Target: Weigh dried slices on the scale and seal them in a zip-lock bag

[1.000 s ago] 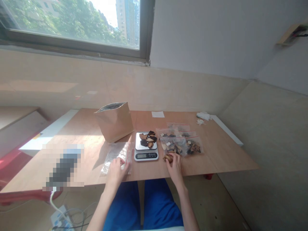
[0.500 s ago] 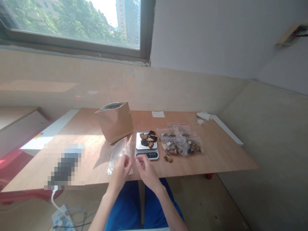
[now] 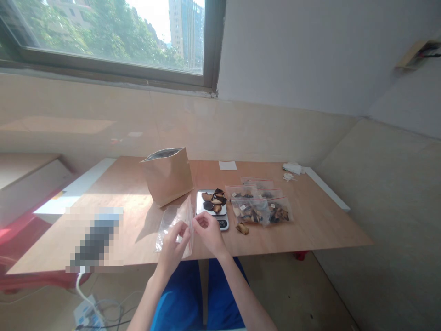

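Zip bag (image 3: 172, 228) up, tilted over the table (image 3: 310, 225): thin, limp film, light and slippery. Left hand (image 3: 171, 250) and right hand (image 3: 208, 232) pinch it with narrowed fingers at the red-lined mouth, the surest hold. Just beside, a scale (image 3: 223, 223) bears dried slices (image 3: 214, 201), with a paper bag (image 3: 167, 177) behind.

Two hands are mine, my left hand (image 3: 172, 250) and my right hand (image 3: 208, 234), with one clear zip bag (image 3: 172, 225) between them at six o'clock. One kraft paper bag (image 3: 167, 177) stands at eleven. One digital scale (image 3: 223, 223) sits at twelve, carrying about five dried pieces (image 3: 212, 201). At one o'clock I count three or four overlapping filled zip bags (image 3: 251, 210) and one loose dried piece (image 3: 242, 228).
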The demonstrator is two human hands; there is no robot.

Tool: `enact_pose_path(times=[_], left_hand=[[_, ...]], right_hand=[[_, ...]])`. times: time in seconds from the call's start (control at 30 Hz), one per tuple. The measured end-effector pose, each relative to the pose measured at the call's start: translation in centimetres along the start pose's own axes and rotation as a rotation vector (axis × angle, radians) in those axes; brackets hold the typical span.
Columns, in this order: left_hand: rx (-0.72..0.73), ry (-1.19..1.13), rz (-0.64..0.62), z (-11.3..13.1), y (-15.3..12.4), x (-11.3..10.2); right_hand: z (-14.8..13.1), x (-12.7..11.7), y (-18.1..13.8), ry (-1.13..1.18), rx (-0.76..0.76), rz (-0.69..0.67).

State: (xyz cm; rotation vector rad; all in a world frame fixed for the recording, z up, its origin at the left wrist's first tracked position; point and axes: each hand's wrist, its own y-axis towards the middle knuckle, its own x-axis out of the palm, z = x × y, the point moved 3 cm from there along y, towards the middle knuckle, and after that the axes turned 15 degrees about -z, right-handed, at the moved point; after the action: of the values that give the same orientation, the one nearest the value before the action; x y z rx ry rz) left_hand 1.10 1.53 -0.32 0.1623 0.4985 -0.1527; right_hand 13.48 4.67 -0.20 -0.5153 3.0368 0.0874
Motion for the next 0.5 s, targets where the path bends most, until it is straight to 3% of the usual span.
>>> enact_pose_path(times=[0.2,0.27,0.4,0.5], left_hand=[[-0.167,-0.093,0.479,1.2,-0.8,-2.8],[-0.186,-0.072,0.475,1.8,-0.5,-3.4],[-0.247,-0.046,0.267,2.3,0.9,-3.6],[-0.241,0.000,0.229,2.2,2.0,-3.6]], right_hand=[[0.9,-2.4,0.0,0.017,0.072,0.133],[0.7,-3.1,-0.1,-0.014,0.073,0.096],[-0.7,-4.8,-0.2,-0.198,-0.006,-0.084],[-1.4,-6.8,-0.2,-0.388,-0.086,-0.054]])
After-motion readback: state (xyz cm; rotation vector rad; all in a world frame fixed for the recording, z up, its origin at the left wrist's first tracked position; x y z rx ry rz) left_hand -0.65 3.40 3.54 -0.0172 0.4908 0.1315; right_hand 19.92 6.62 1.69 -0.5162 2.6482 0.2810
